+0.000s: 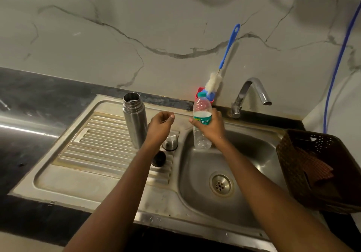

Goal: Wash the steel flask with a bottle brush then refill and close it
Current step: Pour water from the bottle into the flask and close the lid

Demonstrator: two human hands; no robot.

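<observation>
Standing upright on the ribbed drainboard (101,134) left of the basin (250,154), the steel flask (134,122) has its mouth open and nothing touching it. Just right of its base sit the steel cup lid (170,142), mouth down, and nearer the front a black stopper (158,158); both are partly hidden by the left forearm. The left hand (160,127) hangs above them beside the flask, its fingers loosely curled with thumb and forefinger close together, and it has hold of nothing that shows. The right hand (210,127) is wrapped round the middle of a clear plastic water bottle (202,105), fingers over the green label. The bottle is upright, its teal cap on, with water up to about the top of the label. Its base is at the left edge of the basin, and I cannot tell whether it rests there or is held clear. Behind it the bottle brush (224,62) stands head down in a red holder (198,93), its blue handle leaning on the marbled wall. The tap (252,93) arches over the back of the basin, with no water running. A brown basket (289,163) with a checked cloth (316,167) in it sits at the right, and a blue hose (340,56) runs down the wall above it.
</observation>
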